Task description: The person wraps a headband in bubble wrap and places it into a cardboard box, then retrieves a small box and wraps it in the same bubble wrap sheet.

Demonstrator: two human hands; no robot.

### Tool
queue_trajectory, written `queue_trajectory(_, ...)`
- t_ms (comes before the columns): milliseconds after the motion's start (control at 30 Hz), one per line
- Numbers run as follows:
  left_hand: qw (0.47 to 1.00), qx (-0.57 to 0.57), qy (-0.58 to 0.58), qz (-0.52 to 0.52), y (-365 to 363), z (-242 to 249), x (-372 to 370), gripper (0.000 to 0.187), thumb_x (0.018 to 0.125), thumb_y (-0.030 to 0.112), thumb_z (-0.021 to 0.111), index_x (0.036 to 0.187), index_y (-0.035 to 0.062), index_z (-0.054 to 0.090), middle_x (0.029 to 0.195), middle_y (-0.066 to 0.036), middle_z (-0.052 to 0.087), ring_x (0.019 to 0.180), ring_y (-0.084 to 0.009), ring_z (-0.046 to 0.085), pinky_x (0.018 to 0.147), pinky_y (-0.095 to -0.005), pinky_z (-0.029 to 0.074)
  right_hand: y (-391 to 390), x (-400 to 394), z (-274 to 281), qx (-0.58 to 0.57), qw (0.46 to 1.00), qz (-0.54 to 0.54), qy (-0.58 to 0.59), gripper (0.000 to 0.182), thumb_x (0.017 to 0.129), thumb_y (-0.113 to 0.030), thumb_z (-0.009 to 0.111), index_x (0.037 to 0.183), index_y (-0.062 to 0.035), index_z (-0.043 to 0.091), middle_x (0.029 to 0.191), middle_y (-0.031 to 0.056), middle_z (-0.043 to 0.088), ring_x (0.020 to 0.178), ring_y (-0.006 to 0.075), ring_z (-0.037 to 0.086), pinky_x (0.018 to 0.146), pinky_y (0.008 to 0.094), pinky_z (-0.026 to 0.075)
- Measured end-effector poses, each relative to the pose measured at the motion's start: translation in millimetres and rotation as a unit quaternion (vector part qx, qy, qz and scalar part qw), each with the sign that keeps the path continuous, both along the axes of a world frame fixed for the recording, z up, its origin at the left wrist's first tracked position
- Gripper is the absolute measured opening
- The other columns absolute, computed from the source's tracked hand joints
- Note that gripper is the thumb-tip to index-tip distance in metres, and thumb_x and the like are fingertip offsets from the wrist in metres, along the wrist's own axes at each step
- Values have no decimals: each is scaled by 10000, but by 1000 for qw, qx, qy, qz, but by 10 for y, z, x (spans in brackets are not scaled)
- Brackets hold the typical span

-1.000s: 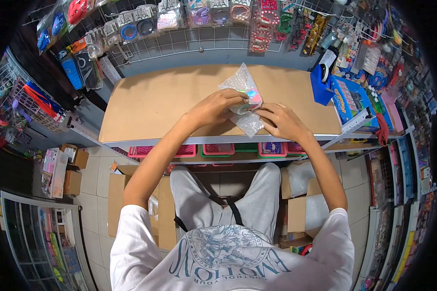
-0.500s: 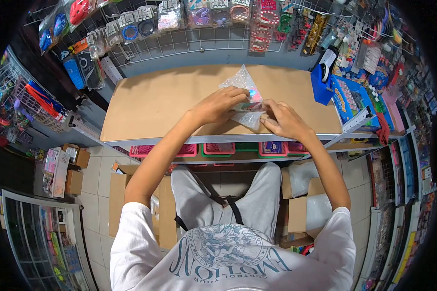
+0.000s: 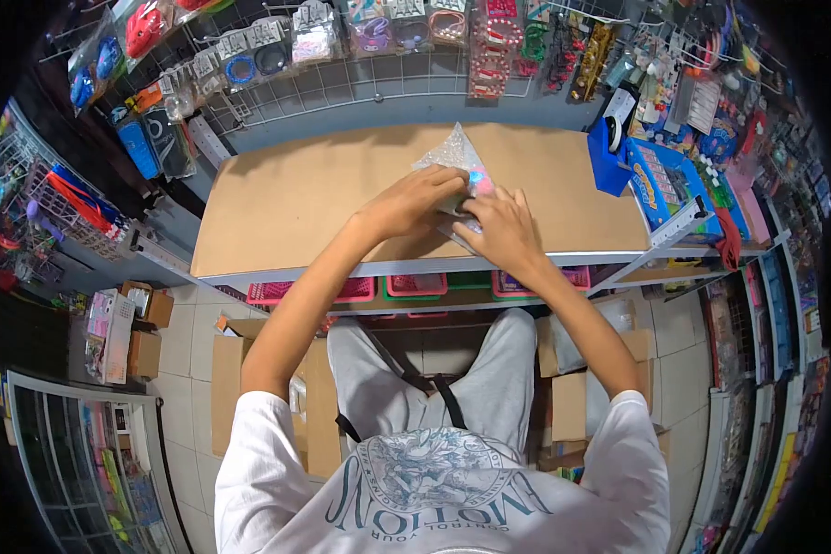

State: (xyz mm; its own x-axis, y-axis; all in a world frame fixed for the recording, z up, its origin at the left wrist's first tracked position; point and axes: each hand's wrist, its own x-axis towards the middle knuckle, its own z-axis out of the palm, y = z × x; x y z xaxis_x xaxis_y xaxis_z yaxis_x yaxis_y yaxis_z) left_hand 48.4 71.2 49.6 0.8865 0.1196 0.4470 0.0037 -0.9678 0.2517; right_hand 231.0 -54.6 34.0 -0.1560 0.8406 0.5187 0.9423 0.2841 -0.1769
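Note:
A sheet of bubble wrap lies on the brown-covered tabletop, one pointed corner spread toward the wall. On it sits a small pink and blue item, mostly hidden by fingers, so its kind does not show. My left hand curls over the left side of the wrap and holds it with bent fingers. Close beside it, my right hand presses the wrap's near part against the item, its fingers bent and the thumb pointing left. Little of the near flap shows beneath the hands.
The table carries a blue tape dispenser and a blue display box at its right end. Packaged accessories hang on the wire grid behind. Pink baskets are below the tabletop; cardboard boxes flank my legs.
My right hand has moved left and slightly up, closer to my left hand. The near flap of bubble wrap has been folded inward toward the item. My left hand stays nearly in place.

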Motion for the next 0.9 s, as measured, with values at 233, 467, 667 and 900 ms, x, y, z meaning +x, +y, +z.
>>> queue_trajectory(233,1000,-22,13,2,-18,63,-70,457,771,78,670,1214,29,571,1309,-156,565,1230,-368,527,1080,-459,434,15,-18,-51,-45,997,-46,40,211,870,-308,722,883,-113,800,832,90,735,926,284,624,845,468,390)
queue_trajectory(467,997,-64,52,-5,82,21,-91,512,770,46,590,1280,30,551,1386,-171,534,1330,-370,479,1168,-473,361,3,-23,76,-223,959,-94,145,323,868,-424,730,917,-116,814,821,129,757,845,352,707,868,465,503)
queue_trajectory(667,998,-63,22,-15,79,-19,-100,544,750,14,634,1288,35,560,1388,-167,543,1319,-368,493,1152,-458,384,-18,-24,100,-280,938,-71,193,366,856,-438,744,905,-80,802,752,135,728,748,355,696,724,447,528)
queue_trajectory(900,998,-62,7,-15,80,-41,-74,517,772,-4,705,1271,27,576,1377,-161,557,1303,-371,507,1127,-455,403,-146,-78,112,-234,947,-3,222,311,911,-303,731,865,4,750,566,53,505,569,141,463,567,355,405)
